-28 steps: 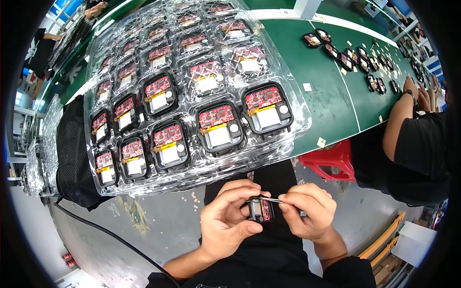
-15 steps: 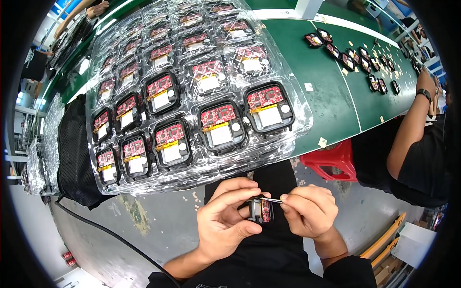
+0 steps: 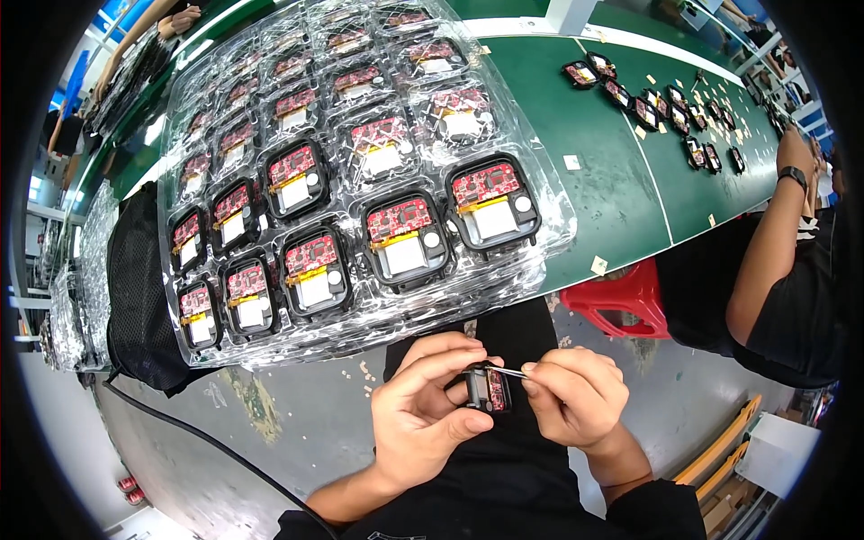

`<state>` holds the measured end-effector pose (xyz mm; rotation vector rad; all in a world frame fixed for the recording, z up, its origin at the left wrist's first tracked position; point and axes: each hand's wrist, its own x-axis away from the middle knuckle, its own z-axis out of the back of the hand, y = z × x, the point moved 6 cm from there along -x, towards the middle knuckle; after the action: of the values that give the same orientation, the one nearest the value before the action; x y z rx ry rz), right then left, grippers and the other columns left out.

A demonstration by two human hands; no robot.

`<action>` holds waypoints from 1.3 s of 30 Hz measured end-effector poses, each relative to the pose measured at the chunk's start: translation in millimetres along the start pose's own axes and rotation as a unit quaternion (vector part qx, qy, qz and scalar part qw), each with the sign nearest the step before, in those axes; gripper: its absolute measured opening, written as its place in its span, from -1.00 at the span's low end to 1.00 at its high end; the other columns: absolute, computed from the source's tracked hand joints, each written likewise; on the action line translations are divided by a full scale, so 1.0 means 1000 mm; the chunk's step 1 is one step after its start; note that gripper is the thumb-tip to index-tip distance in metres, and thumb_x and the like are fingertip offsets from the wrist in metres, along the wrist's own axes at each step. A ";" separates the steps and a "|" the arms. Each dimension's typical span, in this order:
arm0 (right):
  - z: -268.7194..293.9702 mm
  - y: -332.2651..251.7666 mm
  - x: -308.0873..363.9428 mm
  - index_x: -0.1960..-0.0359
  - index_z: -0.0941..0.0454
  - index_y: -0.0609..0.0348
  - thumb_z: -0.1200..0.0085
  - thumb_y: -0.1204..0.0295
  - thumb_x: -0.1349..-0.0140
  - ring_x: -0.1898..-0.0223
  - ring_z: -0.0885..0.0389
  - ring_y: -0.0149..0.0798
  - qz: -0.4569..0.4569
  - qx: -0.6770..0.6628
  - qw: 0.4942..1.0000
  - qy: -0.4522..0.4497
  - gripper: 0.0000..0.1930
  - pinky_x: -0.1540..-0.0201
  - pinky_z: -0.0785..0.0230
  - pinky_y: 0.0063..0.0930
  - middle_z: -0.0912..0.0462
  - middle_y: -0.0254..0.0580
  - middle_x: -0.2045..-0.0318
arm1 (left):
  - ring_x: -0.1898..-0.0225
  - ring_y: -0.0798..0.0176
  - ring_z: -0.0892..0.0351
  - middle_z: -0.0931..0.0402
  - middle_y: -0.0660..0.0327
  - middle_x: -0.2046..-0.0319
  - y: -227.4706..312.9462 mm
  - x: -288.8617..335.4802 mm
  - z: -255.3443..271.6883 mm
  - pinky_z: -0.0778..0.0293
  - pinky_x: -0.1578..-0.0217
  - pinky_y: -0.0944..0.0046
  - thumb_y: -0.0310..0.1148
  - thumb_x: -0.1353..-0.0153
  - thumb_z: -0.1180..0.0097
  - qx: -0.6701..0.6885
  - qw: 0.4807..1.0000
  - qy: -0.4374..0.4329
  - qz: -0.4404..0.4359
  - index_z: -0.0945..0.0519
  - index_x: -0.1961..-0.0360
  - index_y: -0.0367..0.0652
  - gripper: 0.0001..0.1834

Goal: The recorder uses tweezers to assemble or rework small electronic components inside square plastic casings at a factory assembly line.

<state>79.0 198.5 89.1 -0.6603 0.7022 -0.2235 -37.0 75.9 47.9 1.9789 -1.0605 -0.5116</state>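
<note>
My left hand [image 3: 423, 400] is closed around the edges of a small black device housing [image 3: 489, 389] with a red circuit board inside, held above my lap. Between the thumb and fingers of my right hand [image 3: 580, 396] is a pair of thin metal tweezers [image 3: 509, 371]. Their tip meets the upper part of the housing, near its edge; exactly what it touches is too small to make out. Beyond my hands, a clear plastic tray [image 3: 360, 319] holds rows of similar black housings [image 3: 405, 238] with red boards, silver batteries and yellow tape strips.
The tray lies on a green table [image 3: 621, 193], with more housings [image 3: 646, 112] and small paper bits at the far right. A red stool [image 3: 621, 301] and a co-worker's arm [image 3: 765, 243] are at the right. A black mesh bag [image 3: 144, 288] hangs at the left, a black cable [image 3: 207, 436] below it.
The housing in my left hand has tilted slightly, and the tweezers have shifted a little left with my right hand. The view has moved slightly.
</note>
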 end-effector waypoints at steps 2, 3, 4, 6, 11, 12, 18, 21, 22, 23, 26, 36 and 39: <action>0.001 -0.001 0.002 0.29 -0.67 0.23 -0.37 0.58 -0.08 0.60 -0.59 -0.28 -0.010 -0.006 1.000 0.015 -0.83 0.54 -0.41 -0.48 -0.64 -0.18 0.45 | -0.24 -0.06 -0.50 -0.30 0.00 -0.22 0.001 0.002 -0.002 -0.55 -0.25 0.00 -0.50 -0.11 -0.46 -0.011 1.000 0.015 -0.016 -0.50 -0.19 -0.46 -0.38; 0.000 0.000 0.002 0.29 -0.67 0.23 -0.37 0.58 -0.08 0.60 -0.59 -0.28 -0.011 -0.006 1.000 0.014 -0.83 0.54 -0.41 -0.48 -0.64 -0.18 0.45 | -0.24 -0.06 -0.50 -0.30 0.00 -0.22 0.000 0.002 -0.003 -0.55 -0.25 0.00 -0.50 -0.11 -0.46 -0.011 1.000 0.016 -0.014 -0.50 -0.19 -0.46 -0.38; 0.000 0.000 0.002 0.29 -0.66 0.23 -0.37 0.58 -0.08 0.59 -0.60 -0.28 -0.015 -0.006 1.000 0.013 -0.83 0.54 -0.42 -0.48 -0.64 -0.18 0.45 | -0.24 -0.07 -0.50 -0.30 -0.01 -0.22 0.000 0.002 -0.002 -0.56 -0.25 0.00 -0.49 -0.11 -0.46 -0.005 1.000 0.023 -0.012 -0.50 -0.19 -0.45 -0.38; -0.002 0.001 0.002 0.28 -0.66 0.23 -0.37 0.58 -0.08 0.59 -0.60 -0.28 -0.020 -0.005 1.000 0.013 -0.82 0.53 -0.42 -0.48 -0.64 -0.19 0.45 | -0.25 -0.08 -0.50 -0.31 -0.01 -0.22 -0.002 0.002 -0.003 -0.56 -0.25 -0.01 -0.49 -0.11 -0.46 0.001 1.000 0.029 -0.008 -0.50 -0.19 -0.45 -0.37; -0.002 -0.005 0.000 0.26 -0.69 0.27 -0.37 0.62 -0.02 0.60 -0.59 -0.30 0.029 0.036 0.999 0.001 -0.78 0.58 -0.43 -0.49 -0.62 -0.17 0.43 | -0.08 0.00 -0.61 -0.43 -0.05 -0.10 0.004 0.002 -0.006 -0.59 -0.18 -0.06 -0.16 -0.04 -0.55 -0.045 0.993 0.108 -0.006 -0.56 -0.09 -0.45 -0.28; -0.001 -0.005 -0.002 0.26 -0.69 0.27 -0.37 0.62 -0.02 0.60 -0.59 -0.30 0.031 0.036 0.999 0.004 -0.78 0.58 -0.43 -0.49 -0.62 -0.17 0.43 | -0.08 0.00 -0.61 -0.43 -0.05 -0.10 0.005 0.002 -0.004 -0.59 -0.18 -0.06 -0.16 -0.04 -0.55 -0.046 0.993 0.106 -0.009 -0.56 -0.09 -0.45 -0.28; 0.028 0.010 -0.006 0.30 -0.67 0.23 -0.39 0.54 -0.08 0.53 -0.60 -0.26 -0.008 -0.021 0.997 0.078 -0.83 0.49 -0.43 -0.47 -0.66 -0.16 0.40 | -0.10 -0.13 -0.63 -0.48 -0.16 -0.09 0.044 0.003 -0.014 -0.62 -0.13 0.01 -0.43 -0.05 -0.52 -0.112 0.980 -0.081 -0.143 -0.59 -0.09 -0.47 -0.41; 0.043 0.020 -0.018 0.24 -0.65 0.29 -0.33 0.56 -0.15 0.50 -0.54 -0.31 -0.013 0.012 0.991 0.136 -0.84 0.48 -0.38 -0.52 -0.63 -0.08 0.37 | -0.06 -0.15 -0.66 -0.49 -0.11 -0.02 0.081 0.001 -0.024 -0.65 -0.09 -0.04 -0.39 -0.03 -0.55 -0.178 0.954 -0.067 -0.231 -0.62 -0.02 -0.45 -0.44; 0.044 0.028 -0.021 0.23 -0.64 0.30 -0.32 0.57 -0.16 0.50 -0.52 -0.33 -0.021 0.009 0.988 0.153 -0.84 0.49 -0.36 -0.53 -0.63 -0.08 0.36 | -0.07 -0.15 -0.65 -0.47 -0.08 -0.01 0.091 -0.003 -0.027 -0.65 -0.09 -0.04 -0.37 0.00 -0.57 -0.213 0.947 -0.066 -0.231 -0.62 -0.01 -0.42 -0.43; 0.045 0.038 -0.025 0.22 -0.64 0.32 -0.30 0.58 -0.18 0.50 -0.49 -0.35 -0.030 0.005 0.985 0.170 -0.84 0.49 -0.35 -0.53 -0.63 -0.07 0.34 | -0.10 -0.13 -0.63 -0.45 -0.06 -0.03 0.101 -0.009 -0.030 -0.66 -0.08 -0.04 -0.39 0.04 -0.59 -0.255 0.935 -0.051 -0.239 -0.62 0.01 -0.36 -0.43; 0.044 0.054 -0.054 0.21 -0.63 0.35 -0.25 0.61 -0.24 0.47 -0.48 -0.40 -0.028 -0.006 0.981 0.191 -0.88 0.44 -0.33 -0.57 -0.61 -0.11 0.33 | -0.08 0.00 -0.63 -0.44 -0.02 -0.03 0.137 -0.026 -0.048 -0.66 -0.06 0.06 -0.46 0.13 -0.64 -0.381 0.865 -0.009 -0.327 -0.61 0.10 -0.27 -0.46; 0.030 0.096 -0.076 0.19 -0.60 0.34 -0.20 0.58 -0.30 0.51 -0.34 -0.43 -0.175 -0.021 0.968 0.181 -0.89 0.46 -0.21 -0.51 -0.54 -0.24 0.40 | 0.16 0.29 -0.62 -0.56 0.14 0.18 0.158 -0.108 -0.053 -0.62 0.08 0.31 -0.68 0.00 -0.42 -0.673 0.679 0.097 -0.277 -0.58 0.26 -0.34 -0.71; 0.030 0.100 -0.079 0.18 -0.60 0.34 -0.20 0.58 -0.30 0.52 -0.36 -0.39 -0.188 -0.032 0.966 0.175 -0.89 0.46 -0.23 -0.48 -0.55 -0.21 0.41 | 0.17 0.29 -0.62 -0.56 0.14 0.19 0.161 -0.105 -0.053 -0.61 0.10 0.32 -0.68 0.01 -0.42 -0.667 0.681 0.124 -0.277 -0.59 0.26 -0.32 -0.71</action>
<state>37.3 322.5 85.2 -0.8243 0.9214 -0.6833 -140.6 137.0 206.8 0.8687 0.2498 -0.9328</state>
